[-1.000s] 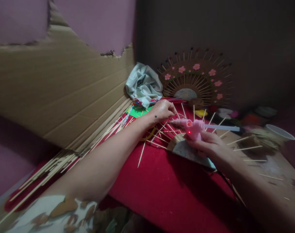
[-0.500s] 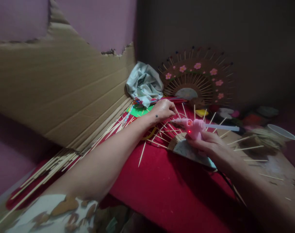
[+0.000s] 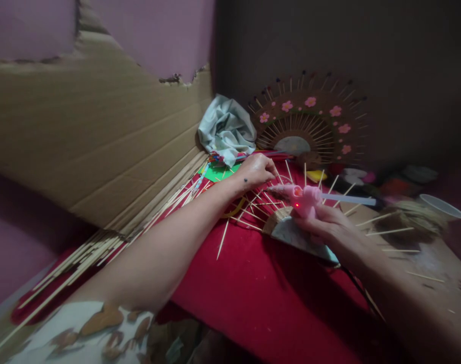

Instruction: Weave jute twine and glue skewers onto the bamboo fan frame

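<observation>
My right hand (image 3: 327, 227) is wrapped round a pink glue gun (image 3: 304, 197) with a lit red lamp and a glue stick poking out behind; its nozzle points left over a half-round stick fan (image 3: 287, 230) lying on the red cloth (image 3: 261, 288). My left hand (image 3: 255, 171) rests with fingers curled at the fan's upper left, pinching one of the thin wooden sticks (image 3: 276, 174) that radiate from the woven hub.
A finished fan with pink flowers (image 3: 310, 119) leans on the dark back wall. A crumpled pale cloth (image 3: 225, 129) and green paper (image 3: 215, 173) lie behind. Torn cardboard (image 3: 90, 131) and a long bundle of sticks (image 3: 101, 242) run along the left. A plastic cup (image 3: 441, 207) stands right.
Almost nothing differs; my left hand has crept slightly up and right along the sticks, and the glue gun has stayed where it was.
</observation>
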`<control>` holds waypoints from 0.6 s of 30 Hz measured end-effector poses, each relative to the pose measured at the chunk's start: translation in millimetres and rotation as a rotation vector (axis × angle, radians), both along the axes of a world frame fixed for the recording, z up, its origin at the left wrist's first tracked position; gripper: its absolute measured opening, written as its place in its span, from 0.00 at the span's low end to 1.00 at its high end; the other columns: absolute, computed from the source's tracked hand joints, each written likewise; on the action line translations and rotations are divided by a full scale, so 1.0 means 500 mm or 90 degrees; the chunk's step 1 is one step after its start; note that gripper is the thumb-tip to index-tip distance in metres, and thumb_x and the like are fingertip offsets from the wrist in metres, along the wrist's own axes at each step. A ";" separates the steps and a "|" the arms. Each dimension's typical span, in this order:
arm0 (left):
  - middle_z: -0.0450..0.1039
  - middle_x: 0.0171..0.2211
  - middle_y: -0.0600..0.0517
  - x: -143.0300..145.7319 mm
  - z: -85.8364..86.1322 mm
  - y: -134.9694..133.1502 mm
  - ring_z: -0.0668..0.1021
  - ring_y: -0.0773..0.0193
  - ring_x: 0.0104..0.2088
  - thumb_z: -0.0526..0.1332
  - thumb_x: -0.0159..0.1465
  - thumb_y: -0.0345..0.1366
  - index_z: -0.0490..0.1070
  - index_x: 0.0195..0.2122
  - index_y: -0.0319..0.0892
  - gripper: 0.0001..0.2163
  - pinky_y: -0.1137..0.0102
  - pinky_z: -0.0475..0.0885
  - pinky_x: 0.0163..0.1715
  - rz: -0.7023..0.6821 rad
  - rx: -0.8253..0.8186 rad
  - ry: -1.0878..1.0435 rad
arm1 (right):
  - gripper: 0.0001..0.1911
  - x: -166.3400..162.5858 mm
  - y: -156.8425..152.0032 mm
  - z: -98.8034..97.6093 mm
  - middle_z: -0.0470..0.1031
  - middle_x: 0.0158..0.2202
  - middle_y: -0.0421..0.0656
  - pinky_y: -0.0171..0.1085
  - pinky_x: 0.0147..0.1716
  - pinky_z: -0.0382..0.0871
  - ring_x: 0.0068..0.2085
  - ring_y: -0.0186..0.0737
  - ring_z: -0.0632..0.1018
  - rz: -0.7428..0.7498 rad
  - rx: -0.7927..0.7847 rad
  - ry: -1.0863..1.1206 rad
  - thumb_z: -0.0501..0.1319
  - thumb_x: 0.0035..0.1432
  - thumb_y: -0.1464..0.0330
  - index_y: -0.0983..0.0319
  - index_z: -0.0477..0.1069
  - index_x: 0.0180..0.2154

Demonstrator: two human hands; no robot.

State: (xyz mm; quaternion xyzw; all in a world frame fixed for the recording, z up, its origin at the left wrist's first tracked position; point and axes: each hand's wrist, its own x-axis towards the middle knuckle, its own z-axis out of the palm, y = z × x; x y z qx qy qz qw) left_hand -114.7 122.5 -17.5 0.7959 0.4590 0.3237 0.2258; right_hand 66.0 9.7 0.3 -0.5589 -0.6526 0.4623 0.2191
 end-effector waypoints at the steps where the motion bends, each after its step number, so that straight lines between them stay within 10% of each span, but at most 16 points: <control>1: 0.74 0.25 0.50 0.000 0.000 0.000 0.73 0.63 0.31 0.59 0.50 0.25 0.77 0.29 0.36 0.08 0.70 0.65 0.33 0.000 0.003 0.001 | 0.06 0.001 0.000 0.000 0.54 0.20 0.35 0.33 0.19 0.47 0.21 0.30 0.56 -0.001 0.002 -0.002 0.56 0.48 0.66 0.61 0.64 0.31; 18: 0.74 0.24 0.51 0.001 0.003 -0.003 0.73 0.64 0.31 0.59 0.49 0.26 0.77 0.29 0.37 0.08 0.70 0.64 0.33 0.011 0.007 0.008 | 0.07 -0.002 -0.002 -0.001 0.57 0.21 0.36 0.32 0.20 0.50 0.22 0.30 0.58 -0.012 0.023 0.010 0.58 0.47 0.66 0.62 0.67 0.30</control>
